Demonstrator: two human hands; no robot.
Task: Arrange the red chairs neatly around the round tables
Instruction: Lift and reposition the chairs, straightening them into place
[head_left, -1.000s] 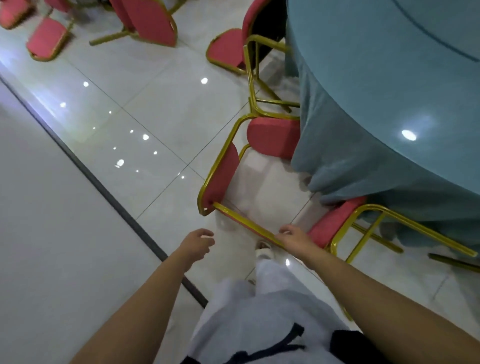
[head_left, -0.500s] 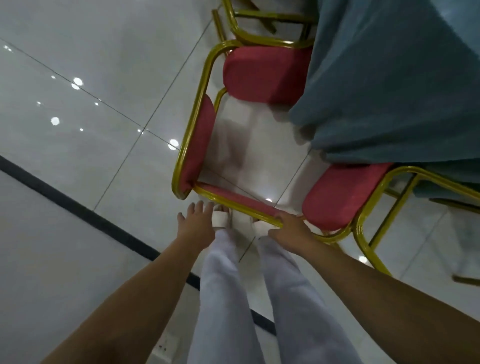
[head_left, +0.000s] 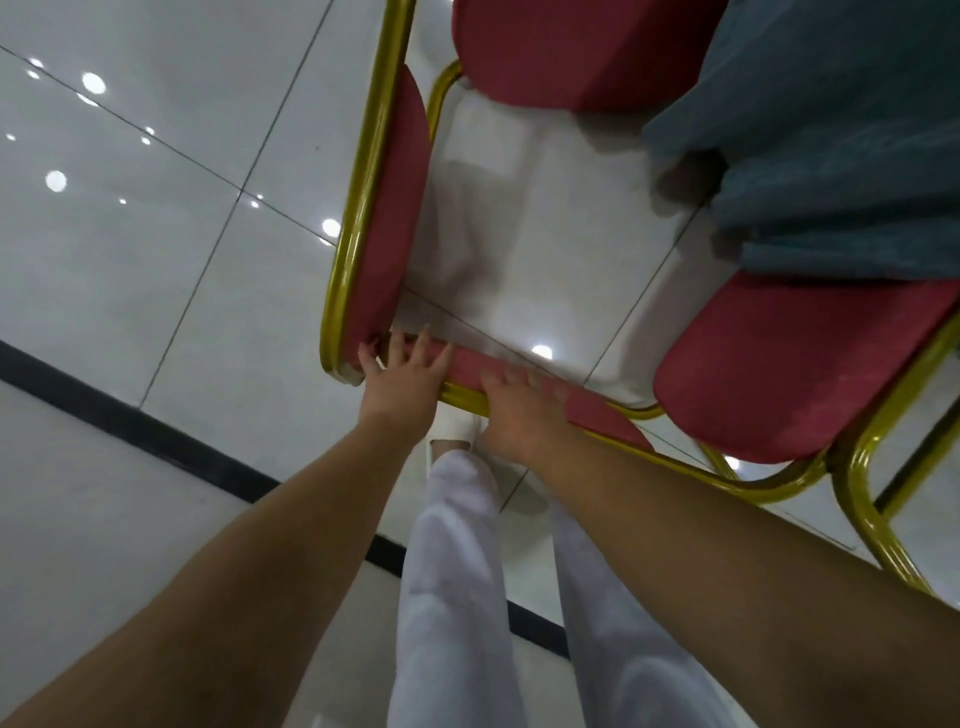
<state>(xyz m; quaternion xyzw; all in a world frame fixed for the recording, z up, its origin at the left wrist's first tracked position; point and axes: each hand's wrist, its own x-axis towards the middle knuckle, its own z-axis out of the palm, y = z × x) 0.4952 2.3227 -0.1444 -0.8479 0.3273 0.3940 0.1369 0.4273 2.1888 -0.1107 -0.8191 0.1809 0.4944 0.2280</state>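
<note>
Two red padded chairs with gold frames stand at the round table's teal cloth (head_left: 831, 130). One chair's seat (head_left: 571, 47) is at the top, and its backrest (head_left: 389, 223) runs down the left. The other chair's seat (head_left: 800, 364) is at the right, and its backrest top (head_left: 602, 410) runs under my hands. My left hand (head_left: 405, 379) lies with spread, straight fingers where the two backrests meet. My right hand (head_left: 519, 410) grips the top of the right chair's backrest, fingers over the far side; they are blurred.
Glossy white floor tiles (head_left: 156, 208) spread to the left, crossed by a dark strip (head_left: 130, 415). My legs in white trousers (head_left: 457, 597) and a white shoe (head_left: 457, 426) are right behind the backrest. Gold chair legs (head_left: 872, 519) stick out at the lower right.
I have leaned closer over the chairs. My left hand moved forward from the air onto the backrest corner. My right hand stays on the backrest top.
</note>
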